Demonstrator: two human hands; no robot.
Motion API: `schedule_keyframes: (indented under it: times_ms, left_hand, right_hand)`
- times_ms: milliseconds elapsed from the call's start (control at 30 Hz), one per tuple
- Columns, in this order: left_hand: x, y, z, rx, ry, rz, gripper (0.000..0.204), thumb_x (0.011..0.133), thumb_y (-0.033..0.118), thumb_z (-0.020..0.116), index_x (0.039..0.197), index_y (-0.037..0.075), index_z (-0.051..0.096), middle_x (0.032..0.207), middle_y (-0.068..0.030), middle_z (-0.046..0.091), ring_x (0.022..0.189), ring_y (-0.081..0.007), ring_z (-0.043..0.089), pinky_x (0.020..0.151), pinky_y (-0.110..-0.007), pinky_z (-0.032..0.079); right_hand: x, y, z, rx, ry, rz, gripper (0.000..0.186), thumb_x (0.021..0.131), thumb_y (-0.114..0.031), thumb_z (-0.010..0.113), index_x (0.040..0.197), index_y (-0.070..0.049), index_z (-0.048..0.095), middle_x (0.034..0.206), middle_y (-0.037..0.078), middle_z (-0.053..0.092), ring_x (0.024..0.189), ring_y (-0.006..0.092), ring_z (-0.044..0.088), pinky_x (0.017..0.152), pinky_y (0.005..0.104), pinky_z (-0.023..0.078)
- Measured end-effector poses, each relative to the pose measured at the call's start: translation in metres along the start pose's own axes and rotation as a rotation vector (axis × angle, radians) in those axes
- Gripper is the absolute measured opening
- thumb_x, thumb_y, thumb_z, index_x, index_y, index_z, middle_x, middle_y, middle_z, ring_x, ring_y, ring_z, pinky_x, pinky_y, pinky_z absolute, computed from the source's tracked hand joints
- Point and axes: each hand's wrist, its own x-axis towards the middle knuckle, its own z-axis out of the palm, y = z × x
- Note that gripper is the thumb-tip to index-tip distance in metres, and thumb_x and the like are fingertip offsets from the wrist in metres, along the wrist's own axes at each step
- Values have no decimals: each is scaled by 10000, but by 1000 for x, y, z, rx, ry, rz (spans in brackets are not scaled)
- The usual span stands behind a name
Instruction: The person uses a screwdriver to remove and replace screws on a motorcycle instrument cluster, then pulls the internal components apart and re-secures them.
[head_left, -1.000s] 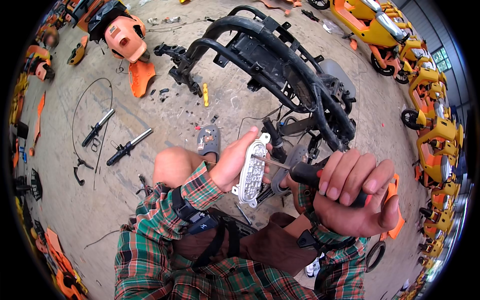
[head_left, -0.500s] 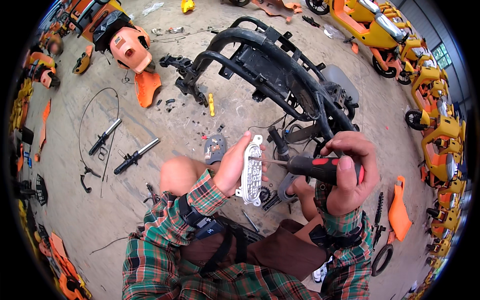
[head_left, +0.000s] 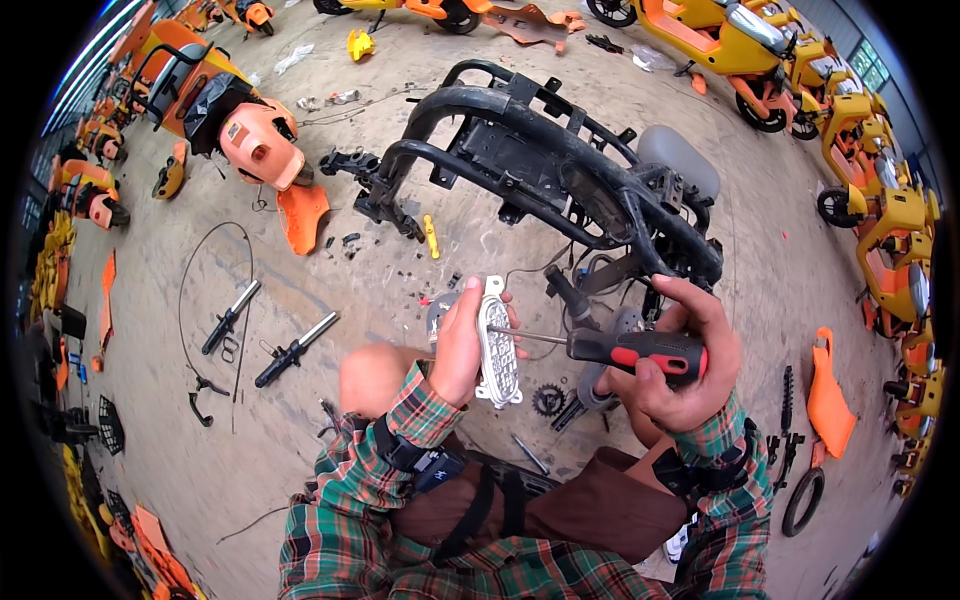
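My left hand point(head_left: 459, 352) is closed around a flat, oval, clear-and-silver lamp unit point(head_left: 501, 362), held upright with its patterned face turned to the right. A mounting tab with a hole sticks out at its top end. In my right hand point(head_left: 702, 385) is a screwdriver point(head_left: 630, 350) with a black and red handle, the thumb below the handle and the index finger raised and bent over it. The thin shaft points left, and its tip meets the lamp near the upper left rim. Whether the tip is in a gap or only resting there, I cannot tell.
A black scooter frame point(head_left: 540, 130) lies on the concrete floor ahead. Two fork legs point(head_left: 297, 350), a cable, an orange panel point(head_left: 829, 400) and a black ring point(head_left: 803, 503) lie around me. A sprocket point(head_left: 548, 400) is near my foot. Yellow and orange scooters stand along the sides.
The surroundings have shifted down and mostly right in view. My right hand's fingers have changed position on the screwdriver handle, with the index finger now more extended. The lamp stays in my left hand.
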Motion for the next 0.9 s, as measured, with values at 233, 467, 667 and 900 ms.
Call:
schedule_keyframes:
  times_ms: [233,467,667,900]
  left_hand:
    - [-1,-1,4,36,-26,40,542,1032,515,316,1109,21,525,833,-103,617,639,-210,651,588,-372,602]
    - [1,-5,6,33,-13,53,546,1033,515,308,1091,23,538,840,-108,615,701,-213,649,607,-378,600]
    - [0,-5,10,55,-32,41,542,1033,518,307,1089,28,531,845,-109,611,697,-211,643,610,-381,599]
    - [5,-11,9,28,-43,22,551,1027,540,319,1093,38,536,833,-86,595,713,-202,635,618,-380,598]
  right_hand:
    - [-11,14,-17,99,-102,219,479,790,-173,738,1202,18,586,559,15,509,490,83,476,494,223,380]
    - [-17,7,-19,49,-75,188,536,763,-141,735,1251,-11,558,556,-2,506,484,80,481,495,228,394]
    - [-15,10,-29,2,-115,181,570,731,-125,742,1257,-14,552,614,25,600,521,116,556,501,260,430]
    - [-19,9,-23,30,-58,201,639,684,-129,758,1277,-33,541,641,29,572,539,143,549,520,273,456]
